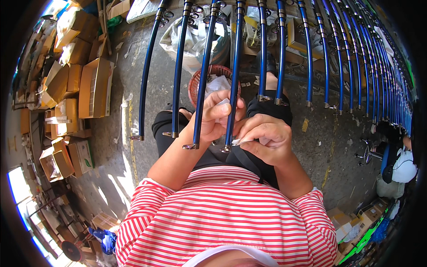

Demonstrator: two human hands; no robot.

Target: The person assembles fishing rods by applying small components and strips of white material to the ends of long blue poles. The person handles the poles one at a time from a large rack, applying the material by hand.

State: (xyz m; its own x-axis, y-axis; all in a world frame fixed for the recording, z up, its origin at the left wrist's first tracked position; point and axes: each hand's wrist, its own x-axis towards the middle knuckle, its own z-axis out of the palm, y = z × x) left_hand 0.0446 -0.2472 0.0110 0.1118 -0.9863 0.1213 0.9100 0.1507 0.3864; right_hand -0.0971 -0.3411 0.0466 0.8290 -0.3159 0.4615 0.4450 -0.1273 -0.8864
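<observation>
Glossy blue fishing rods hang side by side, each with a small metal ring fitting at its lower end. One fishing rod [233, 95] passes down between my hands, its ring end [226, 149] below my fingers. My left hand [214, 116] is closed beside this rod, with a small white piece [223, 103], perhaps paper or film, pinched at the thumb. My right hand [268, 137] pinches a small pale flat strip [238, 142] close to the rod's lower end. Whether the strip touches the rod, I cannot tell. The left fingertips are partly hidden behind the rod.
More blue rods [341, 84] run in a row to the far right. A red basket [194, 89] with white scraps stands beyond my hands, before a large tub [191, 62] of white waste. Cardboard boxes [94, 88] are stacked at left. Another person [400, 167] sits at right.
</observation>
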